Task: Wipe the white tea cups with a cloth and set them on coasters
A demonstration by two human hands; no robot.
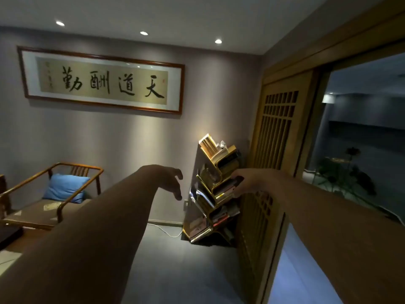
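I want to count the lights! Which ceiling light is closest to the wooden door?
The rightmost ceiling light, near the corner by the wooden door. The middle one and the left one sit farther left, above the framed calligraphy.

Single head-worn view, wide-angle, tipped up and forward across the room, not down at any work surface. It faces the far wall with the framed calligraphy (103, 80), bookshelf (215, 189) near the corner by the lattice door (278, 132). Both forearms reach out close under the lens.
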